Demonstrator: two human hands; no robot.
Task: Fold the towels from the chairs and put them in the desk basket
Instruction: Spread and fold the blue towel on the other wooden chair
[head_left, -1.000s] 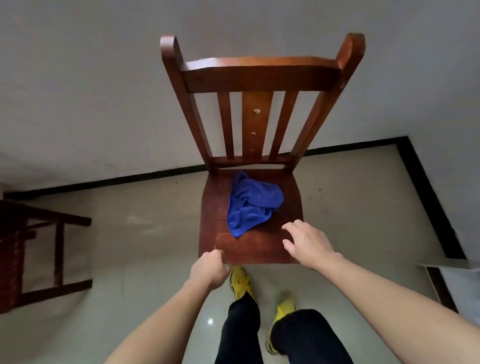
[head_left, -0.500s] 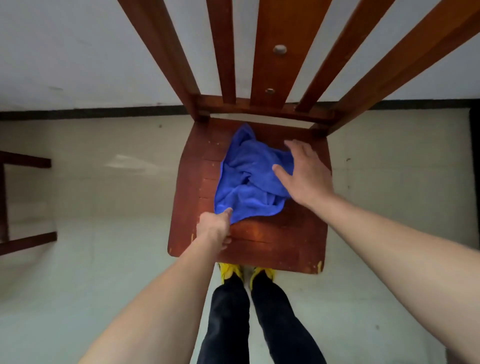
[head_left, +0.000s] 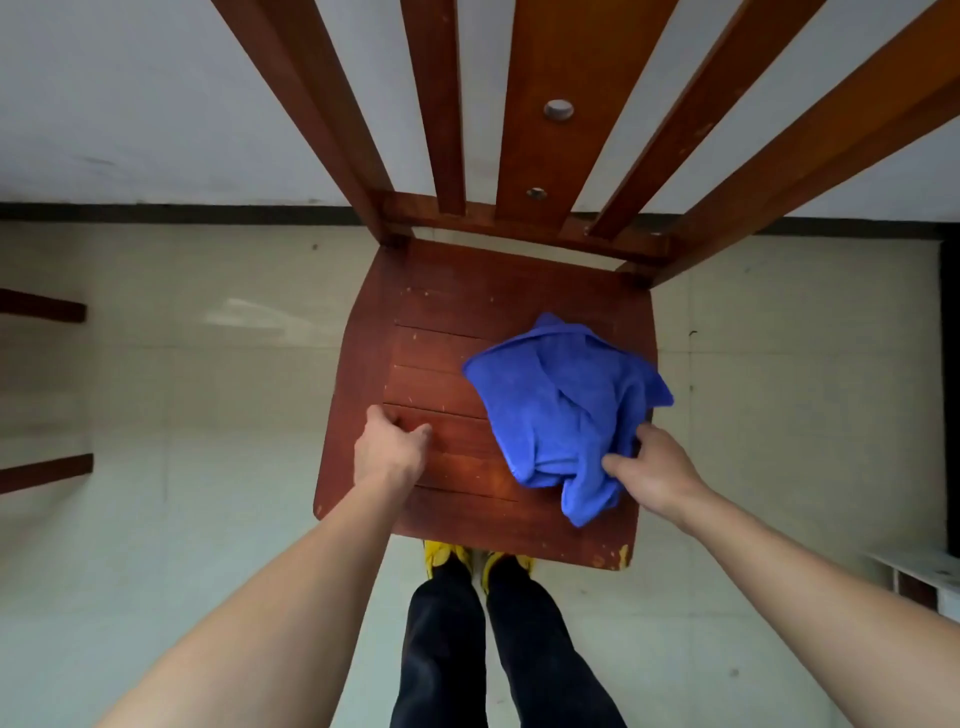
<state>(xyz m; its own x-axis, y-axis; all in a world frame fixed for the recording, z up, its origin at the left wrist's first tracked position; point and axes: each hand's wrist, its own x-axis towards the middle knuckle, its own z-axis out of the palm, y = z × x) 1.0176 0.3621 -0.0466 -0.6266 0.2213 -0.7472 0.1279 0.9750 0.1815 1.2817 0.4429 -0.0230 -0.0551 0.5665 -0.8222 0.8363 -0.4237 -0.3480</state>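
A crumpled blue towel (head_left: 556, 410) lies bunched on the right half of the red-brown wooden chair seat (head_left: 452, 291). My right hand (head_left: 652, 467) grips the towel's near right edge, with cloth gathered between thumb and fingers. My left hand (head_left: 387, 447) rests on the bare left part of the seat with fingers curled and nothing in it, apart from the towel. No basket or desk is in view.
The chair's slatted back (head_left: 535, 104) rises close in front of me against a white wall. A second dark wooden chair's rails (head_left: 41, 306) show at the far left. My legs and yellow shoes (head_left: 441, 553) stand at the seat's front edge on pale tiles.
The towel has been dragged from the seat's middle to its right side by my right hand, which now grips it. My left hand let go of the towel's corner and moved left.
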